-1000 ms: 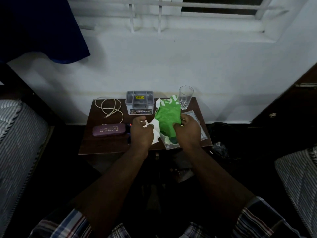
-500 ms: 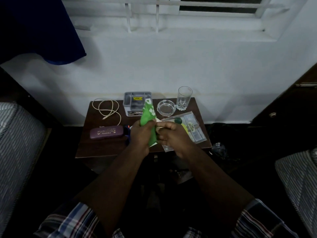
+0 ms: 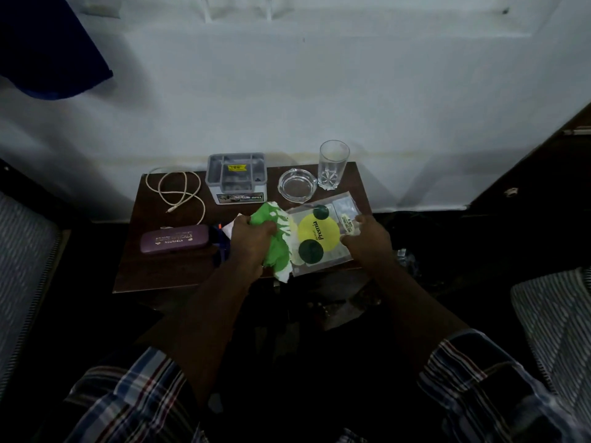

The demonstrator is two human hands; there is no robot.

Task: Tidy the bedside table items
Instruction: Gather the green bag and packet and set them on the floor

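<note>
We observe a dark wooden worktop (image 3: 153,266) set against a white wall (image 3: 319,100). The left hand (image 3: 251,243) is closed around a crumpled green and white wrapper (image 3: 277,247), its fingers (image 3: 267,227) curled over the upper part and gripping it; the wrapper sits near the front centre of the worktop, touching the left edge of a clear plastic pouch (image 3: 319,233). The pouch lies flat at the front right, printed with a yellow disc and two dark green discs. The right hand (image 3: 367,239) rests at the pouch's right edge, fingers (image 3: 359,220) bent and pinching that edge.

Along the back we note a coiled white cable (image 3: 176,195) at the left, a grey organiser box (image 3: 236,177) at the centre, a glass ashtray (image 3: 297,186) just beside it, and an upright drinking glass (image 3: 332,164) at the right corner, close to the ashtray. A purple spectacle case (image 3: 174,242) lies front left, well apart from the pouch. A small blue item (image 3: 219,251) shows beside the left wrist; we cannot identify it. Checked sleeves (image 3: 128,401) appear at the bottom.
</note>
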